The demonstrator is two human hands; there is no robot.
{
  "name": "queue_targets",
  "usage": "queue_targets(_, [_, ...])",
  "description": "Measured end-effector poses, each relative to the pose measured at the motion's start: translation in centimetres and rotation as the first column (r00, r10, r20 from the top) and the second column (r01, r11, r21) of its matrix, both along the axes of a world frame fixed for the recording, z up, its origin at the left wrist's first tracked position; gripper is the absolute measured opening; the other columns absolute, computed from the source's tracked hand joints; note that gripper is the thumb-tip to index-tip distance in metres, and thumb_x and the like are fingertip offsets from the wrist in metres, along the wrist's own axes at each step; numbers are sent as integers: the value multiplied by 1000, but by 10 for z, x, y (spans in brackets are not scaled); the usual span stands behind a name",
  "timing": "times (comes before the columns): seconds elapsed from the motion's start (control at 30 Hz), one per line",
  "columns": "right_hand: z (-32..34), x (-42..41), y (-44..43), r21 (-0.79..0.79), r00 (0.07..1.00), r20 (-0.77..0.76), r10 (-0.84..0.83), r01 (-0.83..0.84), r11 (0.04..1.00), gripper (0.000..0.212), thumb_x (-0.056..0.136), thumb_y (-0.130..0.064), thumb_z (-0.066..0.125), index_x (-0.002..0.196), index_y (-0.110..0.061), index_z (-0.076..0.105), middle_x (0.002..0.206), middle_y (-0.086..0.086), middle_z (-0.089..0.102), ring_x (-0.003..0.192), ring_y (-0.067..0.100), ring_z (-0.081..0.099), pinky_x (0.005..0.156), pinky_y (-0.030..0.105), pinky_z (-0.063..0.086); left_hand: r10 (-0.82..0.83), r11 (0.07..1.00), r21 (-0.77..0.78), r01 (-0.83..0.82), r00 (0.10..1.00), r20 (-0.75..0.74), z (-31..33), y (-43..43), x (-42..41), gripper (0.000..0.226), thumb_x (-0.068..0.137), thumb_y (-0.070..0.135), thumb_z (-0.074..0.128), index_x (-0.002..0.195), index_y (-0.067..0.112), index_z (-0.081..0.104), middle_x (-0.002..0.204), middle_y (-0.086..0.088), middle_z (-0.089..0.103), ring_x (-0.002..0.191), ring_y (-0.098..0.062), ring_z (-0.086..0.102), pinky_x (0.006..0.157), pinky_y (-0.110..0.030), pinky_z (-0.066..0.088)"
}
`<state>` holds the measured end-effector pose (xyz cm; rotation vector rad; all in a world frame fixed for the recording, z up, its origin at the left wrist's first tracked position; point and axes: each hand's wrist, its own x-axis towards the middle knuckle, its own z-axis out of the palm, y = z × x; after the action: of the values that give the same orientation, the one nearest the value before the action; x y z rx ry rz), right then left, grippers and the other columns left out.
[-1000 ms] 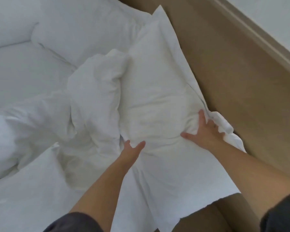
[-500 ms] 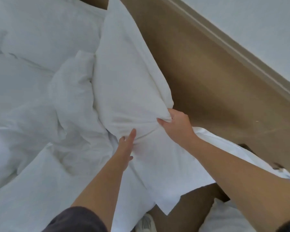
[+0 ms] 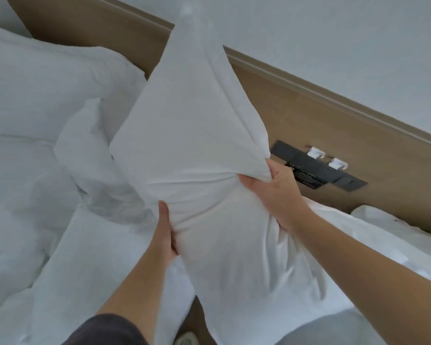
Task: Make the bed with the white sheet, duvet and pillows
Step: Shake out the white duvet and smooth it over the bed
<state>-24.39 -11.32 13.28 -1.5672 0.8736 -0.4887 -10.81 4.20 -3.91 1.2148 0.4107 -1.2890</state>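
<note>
I hold a white pillow [image 3: 192, 135] up on end beside the bed.

The rumpled duvet [image 3: 23, 220] lies to my left, with another pillow [image 3: 47, 90] against the wooden headboard [image 3: 309, 125]. The pillow I hold rises in front of me, its top corner against the wall. Both arms reach forward: my left hand [image 3: 163, 235] grips its lower left edge, fingers curled into the fabric, and my right hand [image 3: 274, 192] clenches bunched cover at its right side.

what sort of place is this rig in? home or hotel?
Probably a hotel bedroom. Cues: plump white pillow, crumpled white duvet, long tan wooden headboard panel carrying a black rectangular strip with two small white fittings.
</note>
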Motion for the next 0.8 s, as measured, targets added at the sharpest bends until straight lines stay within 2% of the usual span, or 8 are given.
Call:
queue_targets(0.1, [-10,-58,1,-60,995,-91,-50,45,997,5,87,-17,73,90,-21,72,89,5,73,83,14,65,77,41,55,-87,978,207,34,964,252,-3,-6,-31,64,87,61,56,130,13,59,124,-8,65,109,-26,62,100,-45,48])
queue_targets(0.17, [-21,-99,-3,-128,981,-172,-87,66,990,10,87,-23,73,85,-32,70,83,-5,72,78,9,65,69,32,53,-240,937,336,99,879,412,1,-9,-56,57,91,50,54,131,9,56,130,-8,60,114,-28,58,100,-40,45])
queue_targets(0.3, [-42,-201,-8,-253,879,-421,-223,122,960,8,90,-34,68,84,-30,64,78,-15,64,76,8,59,68,30,44,-493,852,436,288,722,486,14,-9,-130,47,99,35,48,132,3,54,130,-14,57,120,-31,54,99,-36,43])
queue_targets(0.4, [-59,-285,-7,-320,740,-584,-334,168,932,33,91,-42,63,83,-9,61,74,2,63,76,24,59,65,36,42,-661,749,465,472,588,466,18,-10,-190,37,97,33,52,115,3,63,117,-17,64,109,-33,61,95,-41,49])
queue_targets(0.5, [-69,-370,-7,-342,565,-728,-388,191,920,42,91,-48,59,73,-11,48,71,7,58,77,32,58,62,37,39,-770,636,431,641,488,411,25,-25,-254,24,96,29,52,89,8,60,96,-18,66,83,-30,68,74,-43,60])
queue_targets(0.6, [-76,-443,-8,-359,324,-860,-395,165,918,37,94,-49,55,103,-14,61,105,12,66,103,34,60,79,37,42,-831,534,365,763,394,393,24,-41,-321,19,98,23,48,88,10,60,99,-18,66,81,-28,68,63,-36,61])
queue_targets(0.67, [-82,-489,-5,-347,206,-903,-376,165,923,34,96,-47,52,106,-16,62,114,11,65,109,32,59,78,35,41,-868,466,368,805,334,368,19,-49,-368,21,99,20,46,84,13,58,100,-17,65,77,-26,69,56,-27,59])
queue_targets(0.8, [-108,-564,7,-322,-56,-946,-320,282,904,26,101,-36,46,106,-20,65,114,6,65,109,27,61,82,31,43,-944,267,404,875,153,292,-17,-53,-450,20,98,19,45,83,10,55,97,-13,66,79,-25,69,71,-36,60])
